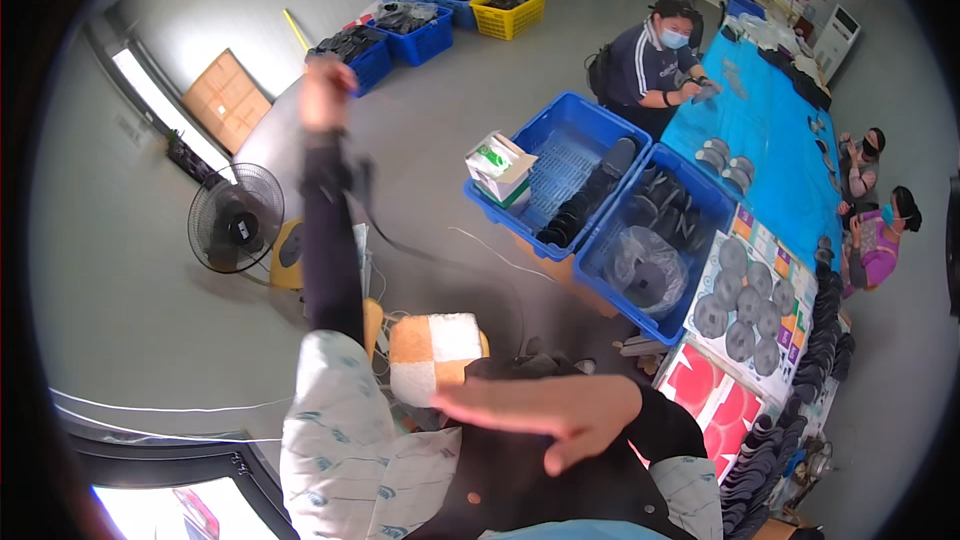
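Observation:
My left hand (327, 95) is stretched far forward at the end of a dark sleeve. It is smeared by motion, so its fingers and anything in them cannot be made out. A dark cord or strap (370, 205) hangs beside that forearm. In front of my body, my right hand (545, 415) is held flat, fingers extended to the left and thumb apart, with nothing in it. Below it are my dark clothes. A stool with an orange and white checked cushion (437, 345) stands just beyond that hand.
Ahead stand two blue crates (520, 225) with dark parts; a white box (500, 168) rests on one. Right is a blue-covered table (770, 130) with grey discs (740, 302) near its end. A masked co-worker (650, 65) works there. A fan (237, 218) stands left.

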`<state>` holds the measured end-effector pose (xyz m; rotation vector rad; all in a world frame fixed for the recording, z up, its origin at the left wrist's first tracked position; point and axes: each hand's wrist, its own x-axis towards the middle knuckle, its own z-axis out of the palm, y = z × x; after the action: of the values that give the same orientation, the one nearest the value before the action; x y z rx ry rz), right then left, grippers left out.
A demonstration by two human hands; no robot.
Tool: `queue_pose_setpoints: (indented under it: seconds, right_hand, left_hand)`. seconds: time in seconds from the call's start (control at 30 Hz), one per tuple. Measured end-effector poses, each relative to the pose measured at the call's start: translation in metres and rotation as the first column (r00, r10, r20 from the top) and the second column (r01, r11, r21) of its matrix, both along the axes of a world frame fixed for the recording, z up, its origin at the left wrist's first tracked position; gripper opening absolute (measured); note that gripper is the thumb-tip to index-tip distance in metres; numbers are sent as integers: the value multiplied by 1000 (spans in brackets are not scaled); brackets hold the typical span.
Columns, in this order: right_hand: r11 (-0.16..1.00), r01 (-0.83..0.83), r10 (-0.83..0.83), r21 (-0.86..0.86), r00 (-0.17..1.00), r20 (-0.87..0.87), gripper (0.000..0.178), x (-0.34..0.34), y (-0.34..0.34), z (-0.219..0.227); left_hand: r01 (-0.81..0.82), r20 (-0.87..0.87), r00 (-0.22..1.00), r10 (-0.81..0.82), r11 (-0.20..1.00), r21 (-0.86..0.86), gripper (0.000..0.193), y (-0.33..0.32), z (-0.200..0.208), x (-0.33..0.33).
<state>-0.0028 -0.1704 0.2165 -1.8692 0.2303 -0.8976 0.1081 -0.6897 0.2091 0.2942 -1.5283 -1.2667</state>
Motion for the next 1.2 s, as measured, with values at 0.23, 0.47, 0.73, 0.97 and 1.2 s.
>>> queue_pose_setpoints:
  seconds: [0.23,0.47,0.73,0.97,1.2]
  right_hand:
    - [906,397,-385,-146,917,107,92,-27,59,-11]
    - [548,213,542,-809,646,538,84,-4,145,50]
    - [-321,845,-847,-428,-54,529,64,-41,152,88]
    - [-512,838,-830,-187,-428,357,35,-69,143,18]
    - [-535,837,-836,-116,-505,216,15,-82,120,5]
  left_hand:
    - [-201,168,978,123,761,617,28,-249,94,92]
    - [-125,-13,989,145,896,426,20,-191,101,79]
    - [-161,49,986,157,872,463,14,-165,60,46]
    - [275,275,884,-379,896,349,63,18,-28,-38]
    - [487,-95,781,-617,507,711,39,200,-107,-62]
